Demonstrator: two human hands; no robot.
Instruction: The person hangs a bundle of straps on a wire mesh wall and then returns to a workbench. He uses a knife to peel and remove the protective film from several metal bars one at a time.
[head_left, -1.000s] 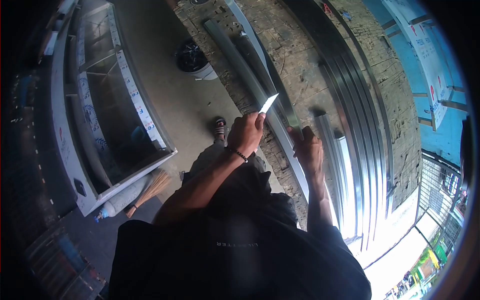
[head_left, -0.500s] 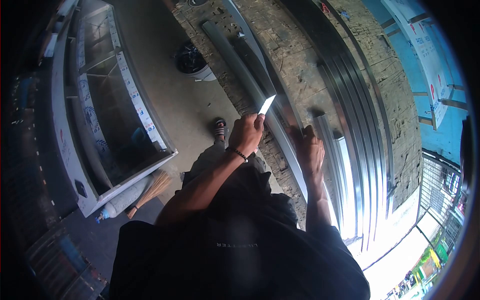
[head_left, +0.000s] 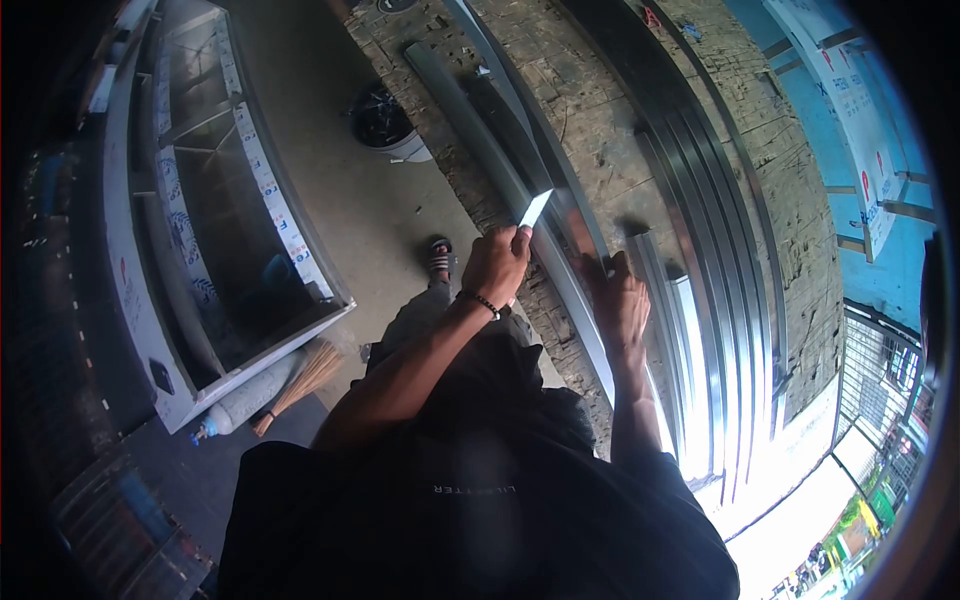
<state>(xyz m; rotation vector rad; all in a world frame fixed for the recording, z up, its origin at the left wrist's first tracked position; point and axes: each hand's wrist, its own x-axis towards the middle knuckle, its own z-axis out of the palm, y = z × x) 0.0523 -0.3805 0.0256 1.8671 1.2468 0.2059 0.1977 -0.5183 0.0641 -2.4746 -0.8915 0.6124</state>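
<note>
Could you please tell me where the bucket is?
In the head view, the bucket stands on the floor near the top, left of centre, between the frame and the workbench, beyond the left hand.

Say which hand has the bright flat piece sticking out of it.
The left hand, the one with the dark bracelet: the bright flat piece juts from its grip. The right hand, at the dark metal strip, shows none.

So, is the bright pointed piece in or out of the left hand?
In: the bright pointed piece juts from the left hand, held by its lower end.
</note>
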